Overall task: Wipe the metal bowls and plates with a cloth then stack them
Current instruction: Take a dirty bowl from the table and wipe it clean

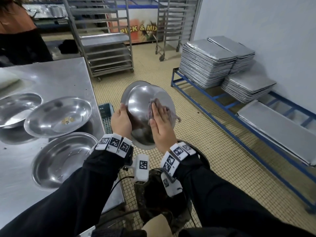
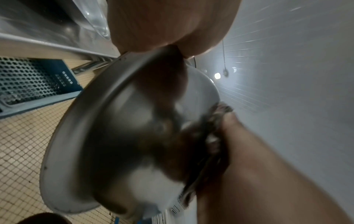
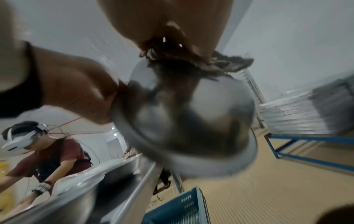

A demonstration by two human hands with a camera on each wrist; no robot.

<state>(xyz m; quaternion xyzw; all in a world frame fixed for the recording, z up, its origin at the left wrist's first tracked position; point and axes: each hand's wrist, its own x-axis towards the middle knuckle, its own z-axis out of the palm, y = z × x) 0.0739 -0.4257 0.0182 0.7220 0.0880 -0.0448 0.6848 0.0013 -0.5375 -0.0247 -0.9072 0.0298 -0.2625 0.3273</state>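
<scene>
The person holds a metal bowl (image 1: 142, 106) up in the air over the tiled floor (image 1: 196, 137), just off the right edge of the steel table (image 1: 56, 77). The bowl is turned so its rounded outer side and flat round base face the head camera, and its wide flat rim (image 2: 63, 136) runs all the way round. Its surface is shiny, with bright spots of lamp light and dark reflections of the hands and sleeves; both wrist views show it blurred.

The left hand (image 1: 121, 122) grips the bowl by the rim on its left side, the thumb lying over the rim edge and the other fingers hidden behind it. The right hand (image 1: 160, 124) lies flat, fingers straight and pressed together, pushing a pinkish-brown cloth (image 1: 152, 108) against the bowl's outer wall near the base. The cloth is crumpled, and a frayed edge sticks out on the right of the hand (image 3: 235, 63).

On the table three more metal bowls stand open side up: one nearest the person (image 1: 63, 158), one in the middle (image 1: 58, 115) with a small sticker inside, and one at the far left (image 1: 17, 108), partly tucked under the middle one
</scene>
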